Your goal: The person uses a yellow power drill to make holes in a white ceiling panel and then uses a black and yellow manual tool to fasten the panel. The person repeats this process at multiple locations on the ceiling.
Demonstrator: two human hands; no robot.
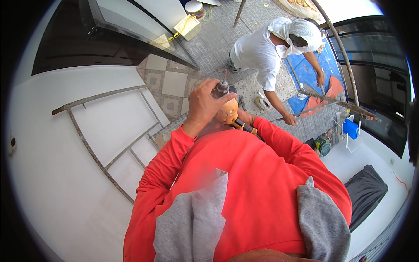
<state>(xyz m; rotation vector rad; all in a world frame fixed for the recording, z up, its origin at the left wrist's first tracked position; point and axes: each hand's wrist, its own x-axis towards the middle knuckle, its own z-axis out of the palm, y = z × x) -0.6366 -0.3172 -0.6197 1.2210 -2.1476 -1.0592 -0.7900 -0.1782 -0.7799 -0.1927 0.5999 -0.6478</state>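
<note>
An orange and black power drill [228,112] is held in front of my chest, its bit [224,75] pointing away from me. My left hand [203,102] is closed around the drill's dark metal chuck [221,89], thumb on the near side and fingers on the far side. Behind the drill body, my right hand [245,117] grips its handle end; most of its fingers are hidden by the tool. Both arms are in red sleeves.
A person in a white shirt and head cloth [262,50] bends at the front right, beside metal scaffold bars [345,56]. A metal frame [94,150] leans on the white wall at left. A dark door [118,39] stands ahead left. Blue sheeting [301,72] lies beyond.
</note>
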